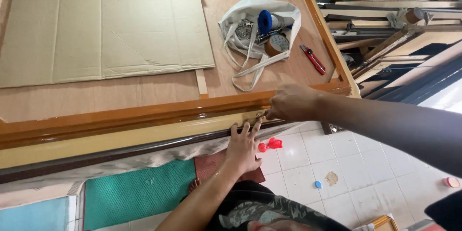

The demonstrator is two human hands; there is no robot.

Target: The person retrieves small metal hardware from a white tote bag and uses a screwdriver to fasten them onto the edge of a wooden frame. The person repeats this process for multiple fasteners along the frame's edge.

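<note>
Frame point(144, 113) runs left-right ahead of me; right hand point(291, 102) pinches a small fitting point(260, 115) on its edge, left hand point(242, 148) flat, open, just below.

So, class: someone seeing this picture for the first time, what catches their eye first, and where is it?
First, the two hands meeting at the glossy orange wooden frame in the middle: the left hand presses up against its lower edge, while the right hand pinches a small metal piece there. Next, the white cloth bag of tools and tape at upper right, beside the big flat cardboard sheet.
</note>
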